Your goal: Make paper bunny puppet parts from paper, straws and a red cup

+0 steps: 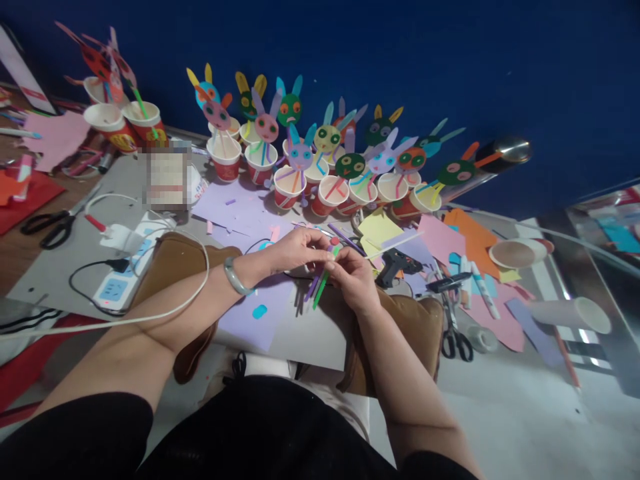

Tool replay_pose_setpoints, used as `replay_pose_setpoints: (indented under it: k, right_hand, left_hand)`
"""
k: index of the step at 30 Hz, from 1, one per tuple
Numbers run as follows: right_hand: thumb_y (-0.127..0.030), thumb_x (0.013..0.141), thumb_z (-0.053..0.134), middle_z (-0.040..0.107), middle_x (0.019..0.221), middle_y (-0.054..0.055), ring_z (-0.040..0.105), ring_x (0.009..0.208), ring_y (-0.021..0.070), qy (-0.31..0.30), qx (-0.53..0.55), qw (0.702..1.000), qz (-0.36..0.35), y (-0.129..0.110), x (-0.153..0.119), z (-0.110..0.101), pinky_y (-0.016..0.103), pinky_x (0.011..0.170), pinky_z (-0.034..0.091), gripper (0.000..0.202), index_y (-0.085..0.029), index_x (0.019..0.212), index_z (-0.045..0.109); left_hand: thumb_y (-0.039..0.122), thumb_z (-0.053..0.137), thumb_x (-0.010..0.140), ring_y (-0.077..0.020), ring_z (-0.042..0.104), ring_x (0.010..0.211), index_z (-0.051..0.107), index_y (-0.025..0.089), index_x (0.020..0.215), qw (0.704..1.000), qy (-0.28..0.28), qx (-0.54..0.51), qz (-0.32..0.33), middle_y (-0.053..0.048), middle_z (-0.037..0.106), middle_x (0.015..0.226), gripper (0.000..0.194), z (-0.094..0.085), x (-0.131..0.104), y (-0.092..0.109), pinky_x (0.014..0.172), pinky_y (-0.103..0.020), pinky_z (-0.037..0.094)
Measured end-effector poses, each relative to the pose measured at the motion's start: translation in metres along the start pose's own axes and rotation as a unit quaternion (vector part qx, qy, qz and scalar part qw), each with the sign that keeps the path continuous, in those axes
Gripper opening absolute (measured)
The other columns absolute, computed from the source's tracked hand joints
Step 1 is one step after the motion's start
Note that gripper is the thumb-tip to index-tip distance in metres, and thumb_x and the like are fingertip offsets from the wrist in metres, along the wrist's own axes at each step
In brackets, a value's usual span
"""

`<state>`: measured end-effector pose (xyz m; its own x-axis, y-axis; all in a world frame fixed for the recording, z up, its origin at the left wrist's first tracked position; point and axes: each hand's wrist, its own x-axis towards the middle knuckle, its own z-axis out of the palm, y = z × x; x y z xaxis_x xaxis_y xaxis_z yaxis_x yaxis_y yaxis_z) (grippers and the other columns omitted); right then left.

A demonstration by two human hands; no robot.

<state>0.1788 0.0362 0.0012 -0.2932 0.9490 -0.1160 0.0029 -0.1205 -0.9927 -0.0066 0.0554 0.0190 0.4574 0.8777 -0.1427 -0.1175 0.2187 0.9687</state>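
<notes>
Green and purple straws (321,290) sit pinched in our left hand (297,252) and right hand (354,277), above the surface (320,341) toward its near edge. We should grip lightly, lest they crease.

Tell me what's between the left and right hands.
Head view: thin green and purple sticks, held between the left hand and the right hand.

Backed across the top by a plain, deep-blue wall (410,53). Furnished with a brown wooden tabletop (15,260), seen at left next to a flat grey board (40,283). Bounded at far right by a shiny, reflective panel (617,280). Opens at lower right onto a pale grey floor (495,427), lit more brightly than the wall.
</notes>
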Motion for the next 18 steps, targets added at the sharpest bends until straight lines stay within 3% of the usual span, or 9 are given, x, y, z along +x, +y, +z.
replay_pose_setpoints:
  k: [6, 12, 18]
  right_hand:
    - [-0.063, 0.067, 0.095, 0.051, 0.049, -0.008, 0.04, 0.04, 0.0072, -0.009, -0.021, 1.0, -0.004, -0.0031, -0.0015, 0.0027, 0.023, 0.043, 0.028, 0.056, -0.022, 0.071, 0.057]
    - [-0.061, 0.069, 0.094, 0.051, 0.05, -0.008, 0.039, 0.041, 0.0067, 0.005, -0.031, 0.999, -0.026, -0.0033, -0.0028, 0.0035, 0.023, 0.043, 0.027, 0.056, -0.022, 0.068, 0.055]
    - [-0.057, 0.069, 0.096, 0.05, 0.047, -0.008, 0.038, 0.04, 0.0066, 0.003, -0.039, 0.999, -0.026, -0.0015, -0.0033, 0.0057, 0.024, 0.043, 0.027, 0.053, -0.022, 0.066, 0.055]
  left_hand:
    - [0.034, 0.08, 0.072, -0.0079, 0.056, 0.06, 0.064, 0.014, 0.077, 1.0, 0.014, 0.007, 0.019, 0.004, 0.06, 0.066, 0.026, -0.0004, -0.0004, 0.0027, 0.059, -0.023, 0.044]
    - [0.039, 0.083, 0.073, -0.01, 0.062, 0.064, 0.065, 0.014, 0.08, 0.999, -0.03, -0.008, 0.021, 0.002, 0.064, 0.069, 0.031, -0.0014, -0.0008, 0.0069, 0.063, -0.024, 0.049]
    - [0.033, 0.079, 0.081, -0.009, 0.054, 0.057, 0.067, 0.012, 0.07, 0.996, 0.013, 0.07, 0.05, 0.001, 0.062, 0.06, 0.026, -0.0035, 0.0014, 0.0003, 0.056, -0.023, 0.039]
